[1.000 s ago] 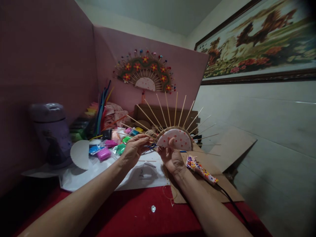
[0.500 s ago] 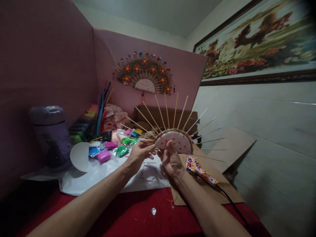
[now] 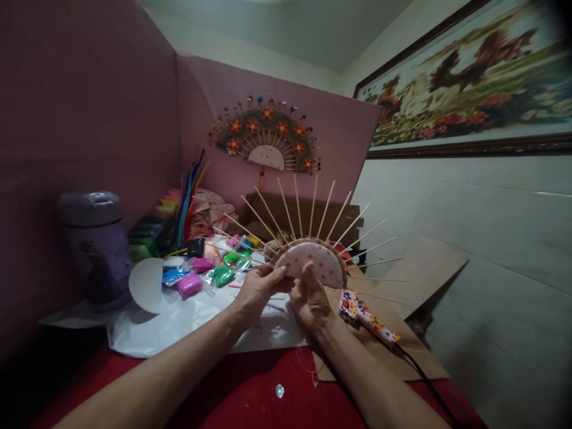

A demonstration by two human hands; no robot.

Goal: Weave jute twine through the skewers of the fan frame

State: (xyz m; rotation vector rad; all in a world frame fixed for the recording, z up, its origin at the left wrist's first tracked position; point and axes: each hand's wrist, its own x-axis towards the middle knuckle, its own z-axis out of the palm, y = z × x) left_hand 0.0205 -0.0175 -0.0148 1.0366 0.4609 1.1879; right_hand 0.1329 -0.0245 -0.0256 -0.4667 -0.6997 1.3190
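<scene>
Between my two hands is a half-round fan base (image 3: 319,262) covered in white cloth with red dots. Brown twine edges its curve, and several thin wooden sticks (image 3: 315,205) spread out from it. My left hand (image 3: 259,292) pinches the base's lower left corner. From below, my right hand (image 3: 314,298) grips the flat edge, its thumb lying on the dotted front. A glue gun (image 3: 369,317) wrapped in flowered material rests on brown cardboard (image 3: 417,357) just right of my right forearm.
Left of my hands lie several bags of coloured clay (image 3: 190,285) on white sheeting (image 3: 174,328). A white half-circle (image 3: 146,286) leans by a purple flask (image 3: 96,250). Behind, a decorated fan (image 3: 268,134) hangs on a pink panel (image 3: 196,89). A clear gem (image 3: 279,391) lies on red cloth (image 3: 232,393).
The fan base has tilted slightly, its left corner lower and nearer to me. My left hand's fingers have moved from the sticks beside it onto that corner.
</scene>
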